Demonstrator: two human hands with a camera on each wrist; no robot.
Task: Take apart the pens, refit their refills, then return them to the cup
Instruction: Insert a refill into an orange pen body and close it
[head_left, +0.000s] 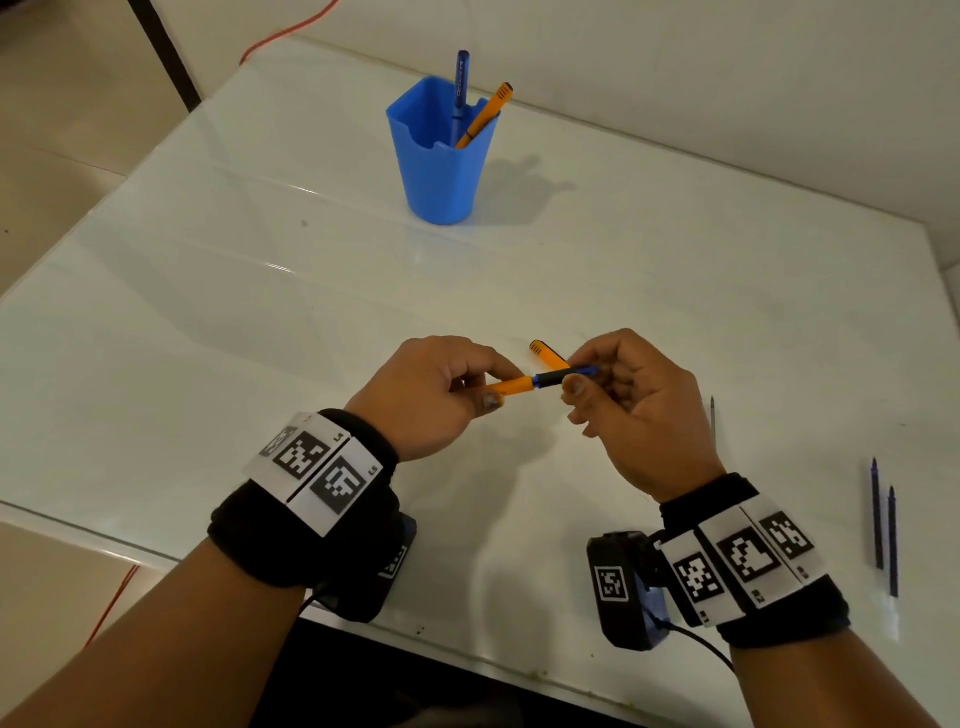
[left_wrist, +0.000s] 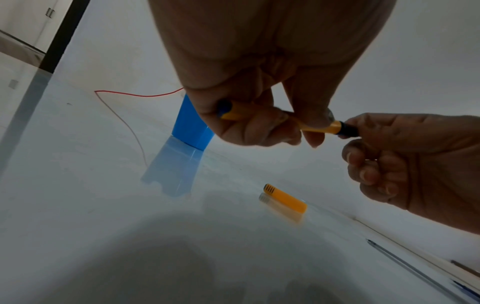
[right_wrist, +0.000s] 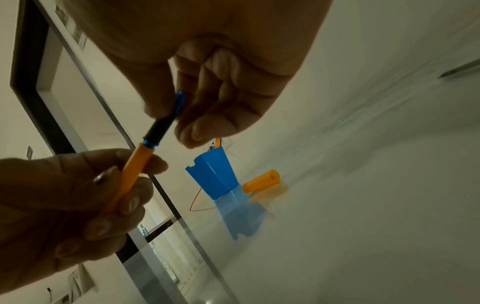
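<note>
The orange pen (head_left: 511, 385) is held level above the white table (head_left: 260, 322), well in front of the blue cup (head_left: 441, 171). The left hand (head_left: 431, 395) curls around its barrel, hiding the rear end; the right hand (head_left: 631, 405) pinches the black grip section (head_left: 550, 378), its fingertips covering most of the blue tip. The orange cap (left_wrist: 285, 197) lies on the table just behind. Two refills (head_left: 883, 525) lie at the right; a third thin stick (head_left: 712, 415) is too faint to identify.

The orange pen (head_left: 511, 385) barrel's rear end is hidden inside the left hand (head_left: 431, 395); its tip behind right-hand fingers (head_left: 582, 387).
</note>
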